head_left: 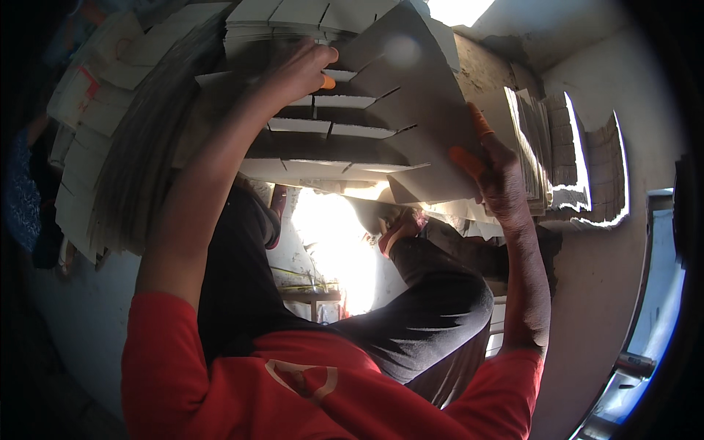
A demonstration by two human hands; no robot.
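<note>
My right hand point(499, 172), with orange finger covers on its fingers, grips the right edge of a large grey slotted cardboard sheet point(418, 70). The sheet stands tilted, with slots along its left side. Several cardboard divider strips point(301, 126) lie across in rows, their right ends meeting the sheet near its slots. At the upper middle, my left hand point(308, 70) is curled with orange covers on two fingertips. It closes on a cardboard strip point(343, 75) at the far end of the rows; part of that grip is hidden behind my fingers.
A tall stack of cardboard sheets point(147, 139) leans at the left. Another stack point(341, 16) lies at the far side, and bundles of cardboard point(568, 154) stand at the right by the wall point(598, 271). My bent legs point(425, 315) are below; bright light falls on the floor point(330, 235).
</note>
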